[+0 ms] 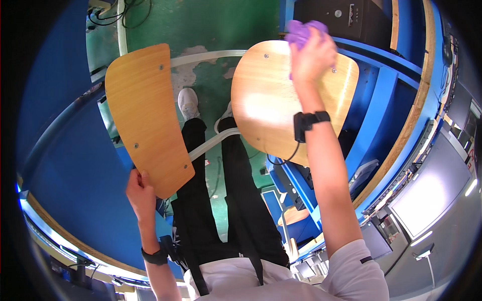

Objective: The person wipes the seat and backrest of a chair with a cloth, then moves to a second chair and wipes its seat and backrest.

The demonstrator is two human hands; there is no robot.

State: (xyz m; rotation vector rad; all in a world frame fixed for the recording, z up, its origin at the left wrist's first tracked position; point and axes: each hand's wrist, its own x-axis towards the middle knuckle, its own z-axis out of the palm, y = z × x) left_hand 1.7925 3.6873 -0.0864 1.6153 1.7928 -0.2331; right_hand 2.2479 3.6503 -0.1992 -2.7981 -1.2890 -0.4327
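Note:
A chair with a light wooden seat [263,94] and a separate curved wooden backrest [147,98] stands before me, joined by a pale metal frame [211,56]. In my right hand [314,56] is a bunched purple cloth [299,34], at the far edge of the seat; the hand is slightly blurred. Part of the cloth hangs down over the seat's surface. My left hand [141,193] grips the near outer corner of the backrest, its fingers curled around the edge and partly hidden. Screw heads show on both wooden panels.
Blue desk panels [75,150] rise on the left. On the right, a blue desk frame [376,109] holds a dark computer case [342,19]. Black cables [130,13] lie at the far left on the worn green floor [211,22]. My shoes [188,103] are beside the chair frame.

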